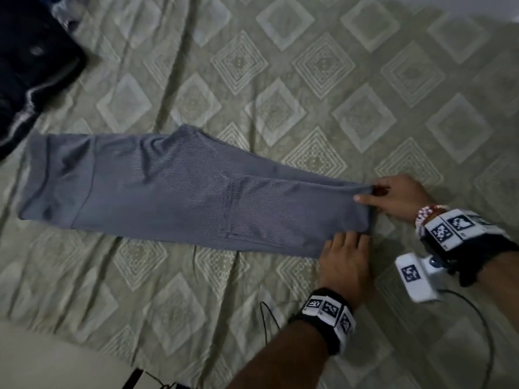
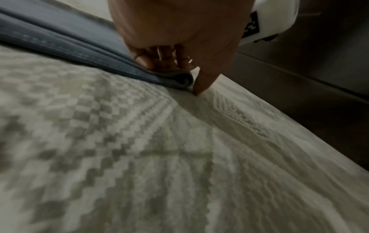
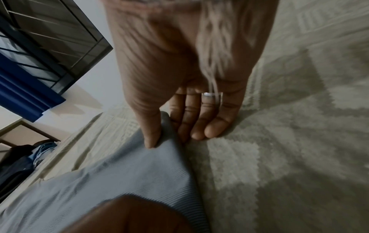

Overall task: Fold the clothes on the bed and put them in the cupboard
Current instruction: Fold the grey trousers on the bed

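Grey pants [image 1: 168, 192] lie flat on the patterned bedspread [image 1: 337, 80], doubled lengthwise, waistband to the left and leg ends to the right. My right hand [image 1: 373, 193] pinches the far corner of the leg ends. In the right wrist view its thumb [image 3: 153, 138] lies on top of the pants [image 3: 119, 181] and the fingers lie flat at the cloth's edge. My left hand [image 1: 345, 248] grips the near corner. In the left wrist view its curled fingers [image 2: 159, 61] sit on the rolled hem [image 2: 175, 78] and the thumb tip touches the bed beside it.
A heap of dark clothes [image 1: 31, 66] lies at the bed's far left corner. A thin black cable [image 1: 265, 318] runs over the bedspread near my left wrist. A pale bed edge [image 1: 42, 355] shows at lower left. Dark furniture [image 2: 309, 71] stands past the bed's side.
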